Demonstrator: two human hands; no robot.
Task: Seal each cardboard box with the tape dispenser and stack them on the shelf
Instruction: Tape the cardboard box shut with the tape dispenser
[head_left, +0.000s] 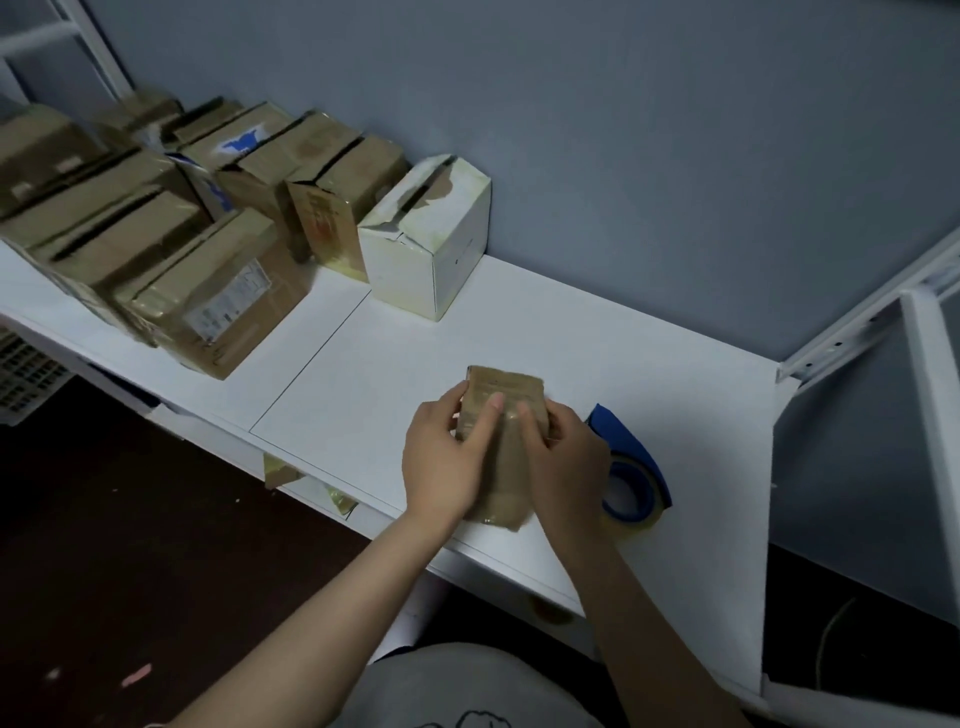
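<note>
Box (506, 395) sits on shelf (363, 395) nr front edge, right of centre. L hand (447, 457) grips its left side, R hand (566, 462) its right, fingers on top. Tape dispenser (631, 467) on shelf just right of box, partly behind R hand. End box (431, 244) at back by wall, well apart from box, behind & left. Box rows (156, 234) run left from it, approx two deep. Basket (26, 369) below shelf, far left. Rack post (930, 364) right of shelf.
</note>
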